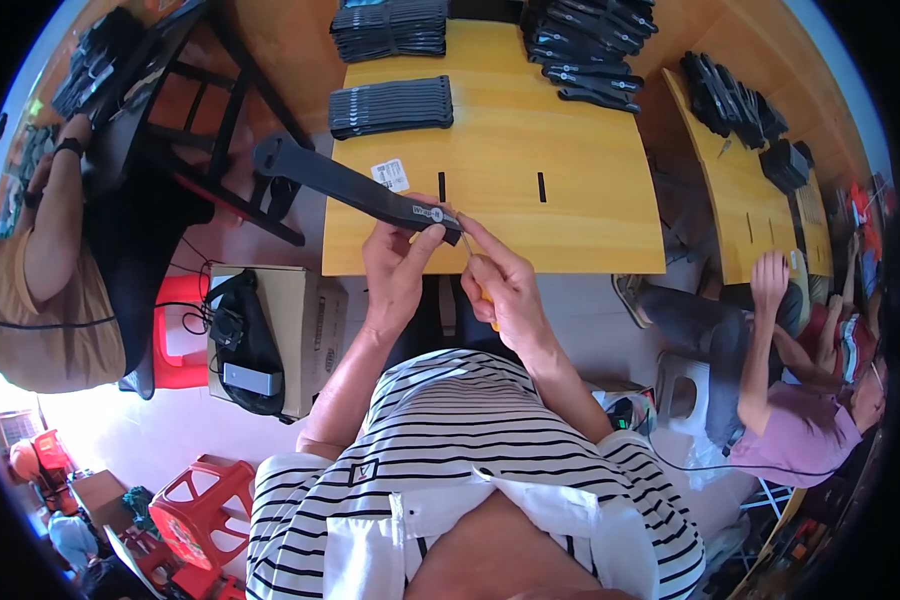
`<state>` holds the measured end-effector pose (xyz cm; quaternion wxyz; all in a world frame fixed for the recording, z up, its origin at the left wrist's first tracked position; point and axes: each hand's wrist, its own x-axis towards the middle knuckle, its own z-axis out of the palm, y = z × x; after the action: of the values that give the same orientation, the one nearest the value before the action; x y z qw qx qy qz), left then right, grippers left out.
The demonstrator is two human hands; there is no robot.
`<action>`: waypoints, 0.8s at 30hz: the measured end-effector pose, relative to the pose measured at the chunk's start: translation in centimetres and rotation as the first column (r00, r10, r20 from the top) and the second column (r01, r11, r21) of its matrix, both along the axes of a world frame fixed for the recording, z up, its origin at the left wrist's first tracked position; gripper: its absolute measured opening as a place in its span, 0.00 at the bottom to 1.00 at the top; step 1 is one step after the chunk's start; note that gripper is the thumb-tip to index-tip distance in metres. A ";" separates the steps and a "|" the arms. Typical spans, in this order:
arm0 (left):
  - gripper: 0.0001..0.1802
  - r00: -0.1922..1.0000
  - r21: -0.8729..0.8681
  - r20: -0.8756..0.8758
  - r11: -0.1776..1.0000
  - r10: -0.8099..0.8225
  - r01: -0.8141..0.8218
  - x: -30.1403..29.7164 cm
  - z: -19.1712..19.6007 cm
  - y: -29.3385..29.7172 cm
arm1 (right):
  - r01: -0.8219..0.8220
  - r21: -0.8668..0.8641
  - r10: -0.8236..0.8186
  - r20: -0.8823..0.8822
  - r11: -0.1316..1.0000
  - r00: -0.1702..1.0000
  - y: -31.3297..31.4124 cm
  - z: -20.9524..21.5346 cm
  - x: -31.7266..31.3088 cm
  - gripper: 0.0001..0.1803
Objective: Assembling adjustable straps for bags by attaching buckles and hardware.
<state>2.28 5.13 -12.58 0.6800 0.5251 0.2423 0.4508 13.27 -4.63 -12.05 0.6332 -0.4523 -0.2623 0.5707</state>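
Note:
My left hand point(398, 262) grips the near end of a long black flat tool piece point(345, 187) that slants up to the left over the edge of a yellow wooden table point(570, 230). My right hand point(502, 283) holds an orange-handled screwdriver point(484, 296), its thin shaft touching the silver fitting at the piece's near end. Both hands are close together just in front of the table's near edge.
Stacks of similar black pieces point(391, 106) lie on the table and further back point(388, 28). A cardboard box point(295, 325) with a black bag stands to my left. One person sits at left point(40, 290), another at right point(800, 400). Red plastic stools point(195, 505) are low left.

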 end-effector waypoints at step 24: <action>0.16 0.995 -0.157 -0.032 0.983 -0.098 0.092 -1.0 1.8 1.8 | 0.105 0.214 -0.218 0.618 0.971 0.756 1.8 -0.7 1.4 0.15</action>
<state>1.24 6.90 -10.82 0.7346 0.4902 0.2648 0.3872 14.68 -2.86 -12.78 0.5892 -0.5852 -0.4677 0.3027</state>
